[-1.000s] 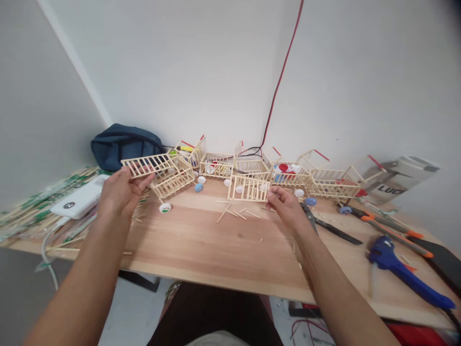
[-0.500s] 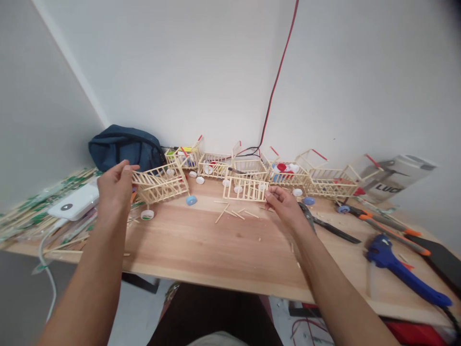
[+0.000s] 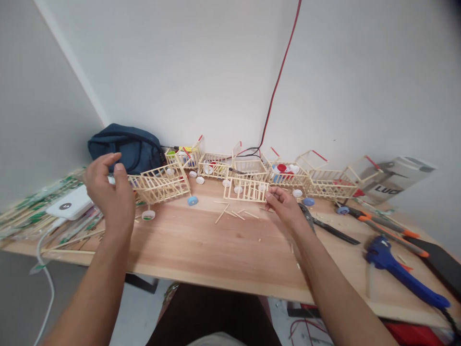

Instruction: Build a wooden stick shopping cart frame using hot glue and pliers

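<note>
My left hand (image 3: 111,192) is raised at the left, thumb and fingers apart, with nothing between them. Just beyond it, a small cart of thin wooden sticks (image 3: 163,185) stands on bottle-cap wheels, a blue cap (image 3: 193,201) and a white cap (image 3: 148,215) among them. Between the thumb and fingers of my right hand (image 3: 283,204) is the right end of a flat wooden-stick lattice panel (image 3: 246,190), held upright. Several short cut sticks (image 3: 234,212) lie on the table in front of the panel.
More stick carts with red handles (image 3: 288,173) line the wall. To the right are black-handled pliers (image 3: 333,230), orange-handled pliers (image 3: 392,230), a blue glue gun (image 3: 403,271) and a carton (image 3: 392,180). A blue pouch (image 3: 126,146), a white power bank (image 3: 70,202) and stick bundles (image 3: 32,214) occupy the left.
My left hand has come off the left cart, moving slightly up and left as its fingers spread. My right hand and the lattice panel stay nearly in place.
</note>
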Motion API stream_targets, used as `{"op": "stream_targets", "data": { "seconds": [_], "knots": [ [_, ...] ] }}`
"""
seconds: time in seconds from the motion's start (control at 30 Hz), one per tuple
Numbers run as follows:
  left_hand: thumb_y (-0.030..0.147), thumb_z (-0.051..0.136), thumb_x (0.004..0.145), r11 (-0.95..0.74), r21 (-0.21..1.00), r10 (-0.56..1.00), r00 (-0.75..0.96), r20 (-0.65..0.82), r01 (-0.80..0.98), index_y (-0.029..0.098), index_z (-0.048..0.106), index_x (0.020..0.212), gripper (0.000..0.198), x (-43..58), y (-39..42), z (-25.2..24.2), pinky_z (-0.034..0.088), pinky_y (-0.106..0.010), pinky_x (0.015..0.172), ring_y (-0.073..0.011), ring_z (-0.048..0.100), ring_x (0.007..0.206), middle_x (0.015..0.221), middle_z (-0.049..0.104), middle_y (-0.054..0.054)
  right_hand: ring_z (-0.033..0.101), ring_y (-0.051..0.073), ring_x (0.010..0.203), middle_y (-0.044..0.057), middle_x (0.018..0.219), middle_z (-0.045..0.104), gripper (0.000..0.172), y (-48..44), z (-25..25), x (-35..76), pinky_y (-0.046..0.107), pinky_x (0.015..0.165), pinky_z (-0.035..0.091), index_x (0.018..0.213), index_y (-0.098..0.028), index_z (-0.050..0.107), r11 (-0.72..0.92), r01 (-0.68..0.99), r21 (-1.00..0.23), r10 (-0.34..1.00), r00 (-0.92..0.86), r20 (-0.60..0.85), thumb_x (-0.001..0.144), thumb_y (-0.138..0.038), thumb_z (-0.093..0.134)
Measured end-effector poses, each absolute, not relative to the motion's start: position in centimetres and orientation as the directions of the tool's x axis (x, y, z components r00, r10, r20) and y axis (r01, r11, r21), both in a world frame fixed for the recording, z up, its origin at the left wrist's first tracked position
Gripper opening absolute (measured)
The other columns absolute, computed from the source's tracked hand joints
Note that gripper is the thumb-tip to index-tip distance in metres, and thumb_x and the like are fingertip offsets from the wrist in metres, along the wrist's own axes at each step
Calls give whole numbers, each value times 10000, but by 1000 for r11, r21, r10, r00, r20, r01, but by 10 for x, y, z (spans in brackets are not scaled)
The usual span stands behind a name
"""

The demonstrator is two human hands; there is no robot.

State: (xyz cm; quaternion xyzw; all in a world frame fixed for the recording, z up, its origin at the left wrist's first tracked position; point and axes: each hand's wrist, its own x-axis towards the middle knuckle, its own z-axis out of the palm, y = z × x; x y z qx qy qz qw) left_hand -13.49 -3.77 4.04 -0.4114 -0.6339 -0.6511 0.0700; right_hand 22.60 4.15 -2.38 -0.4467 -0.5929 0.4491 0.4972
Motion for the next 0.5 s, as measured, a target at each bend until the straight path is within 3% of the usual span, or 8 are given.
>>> {"op": "stream_targets", "data": {
  "seconds": [0.1,0.17,0.23,0.33,0.4,0.5],
  "knots": [
    [178,551,890,-278,503,190,-466,864,818,110,662,1102,249,-115,-46,45,445,-305,900,-202,561,1104,1137,646,-103,516,100,534,-50,618,528,429,42,-24,226,270,573,459,773,-202,553,192,80,-978,977,-109,183,644,-569,733],
    [212,574,893,-381,498,161,-474,866,779,115,676,1034,199,-100,-51,47,472,-298,851,-177,610,988,1048,671,-90,516,97,532,-52,622,528,436,43,-25,226,267,570,458,774,-201,555,188,73,-979,978,-105,180,635,-570,741],
    [235,586,891,-494,564,249,-514,821,662,128,670,1025,191,-83,-55,46,494,-295,836,-152,643,897,981,682,-70,516,95,533,-54,625,526,429,43,-25,227,265,571,457,773,-201,556,193,71,-979,977,-103,185,644,-566,739],
    [286,610,874,-510,707,517,-482,707,490,163,687,910,149,-61,-57,39,487,-258,739,-129,620,745,784,669,-17,514,93,537,-56,629,521,401,42,-25,227,263,573,454,768,-202,552,212,75,-974,973,-109,203,675,-551,726],
    [326,589,884,-474,809,691,-423,586,348,167,625,726,227,-50,-54,31,438,-229,646,-107,546,641,653,589,9,516,91,541,-57,640,521,383,41,-24,228,262,575,454,776,-202,549,223,72,-972,970,-114,214,692,-533,721],
    [383,563,890,-380,925,878,-308,367,20,175,447,598,377,-38,-45,17,295,-220,502,-76,356,484,517,376,55,518,88,542,-57,653,525,363,41,-23,229,262,580,458,792,-200,548,237,70,-969,966,-119,228,712,-512,716]
  ]
}}
